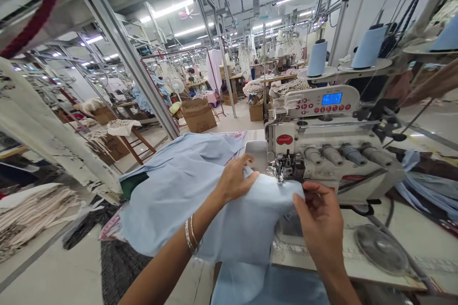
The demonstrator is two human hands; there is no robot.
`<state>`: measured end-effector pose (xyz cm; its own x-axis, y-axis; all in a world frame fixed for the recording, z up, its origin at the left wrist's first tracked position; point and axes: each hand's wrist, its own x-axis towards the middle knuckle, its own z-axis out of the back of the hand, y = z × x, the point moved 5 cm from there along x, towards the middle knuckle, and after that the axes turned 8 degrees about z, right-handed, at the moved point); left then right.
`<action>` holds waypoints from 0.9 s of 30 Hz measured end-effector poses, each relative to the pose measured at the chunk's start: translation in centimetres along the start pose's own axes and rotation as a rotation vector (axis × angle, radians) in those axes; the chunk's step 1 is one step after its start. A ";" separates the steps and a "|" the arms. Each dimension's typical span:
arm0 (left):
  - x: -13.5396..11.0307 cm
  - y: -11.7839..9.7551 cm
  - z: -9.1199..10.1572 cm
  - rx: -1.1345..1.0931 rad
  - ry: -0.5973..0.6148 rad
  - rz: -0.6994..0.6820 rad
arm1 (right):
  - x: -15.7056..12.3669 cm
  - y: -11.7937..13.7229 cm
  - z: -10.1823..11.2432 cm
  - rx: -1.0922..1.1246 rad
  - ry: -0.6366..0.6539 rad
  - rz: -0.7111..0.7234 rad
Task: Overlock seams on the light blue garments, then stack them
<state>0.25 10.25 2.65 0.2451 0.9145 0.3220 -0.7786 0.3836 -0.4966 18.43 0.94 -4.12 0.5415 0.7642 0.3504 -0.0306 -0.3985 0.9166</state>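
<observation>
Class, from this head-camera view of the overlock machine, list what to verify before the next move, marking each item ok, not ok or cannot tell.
Left hand lies flat on the pale blue fabric: ok.
Right hand pinches the fabric's edge: ok.
Left hand sits apart from the presser foot: ok.
Fabric is caught under the presser foot: cannot tell.
Blue thread cones stand upright: ok.
Control panel display is lit: ok.
</observation>
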 end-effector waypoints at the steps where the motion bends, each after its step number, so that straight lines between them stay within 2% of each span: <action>1: 0.0 0.1 0.1 -0.008 0.001 -0.004 | 0.0 0.1 0.1 -0.021 -0.001 0.009; 7: -0.3 1.3 0.3 -0.056 0.016 -0.011 | -2.1 -1.2 1.2 -0.060 0.067 -0.064; 9: -0.2 1.7 0.4 -0.048 -0.008 0.005 | -2.9 -1.2 2.6 -0.152 0.054 -0.028; 12: -0.6 1.4 0.8 0.014 -0.047 -0.024 | -4.4 -0.9 6.0 -0.374 0.086 0.048; 15: -2.9 0.0 1.8 0.114 -0.181 -0.093 | -6.9 -1.9 10.3 -0.649 0.297 0.095; 17: -6.3 -1.0 1.7 0.088 -0.231 -0.135 | -9.8 -3.8 13.6 -0.771 0.523 0.076; 18: -8.5 -1.3 1.1 0.034 -0.181 -0.151 | -11.7 -4.9 15.2 -0.806 0.631 0.060; 19: -11.0 -1.4 -0.1 -0.031 -0.068 -0.157 | -13.8 -6.3 16.7 -0.834 0.746 0.036; 22: -20.4 -0.5 -6.2 -0.117 0.555 -0.118 | -19.8 -9.5 20.1 -0.920 0.967 0.071; 23: -23.6 0.4 -8.1 -0.076 0.701 -0.080 | -21.2 -10.4 20.8 -0.962 0.993 0.094; 25: -28.8 2.6 -10.8 0.085 0.811 0.021 | -22.9 -11.5 21.3 -1.046 1.016 0.111; 27: -32.1 4.3 -12.2 0.247 0.856 0.101 | -23.1 -12.0 21.1 -1.082 1.037 0.103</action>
<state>-3.90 -15.84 -19.70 0.4388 0.7630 -0.4746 -0.8976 0.3480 -0.2704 23.98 -22.65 -27.26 -0.3066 0.9514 -0.0272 -0.8703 -0.2687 0.4127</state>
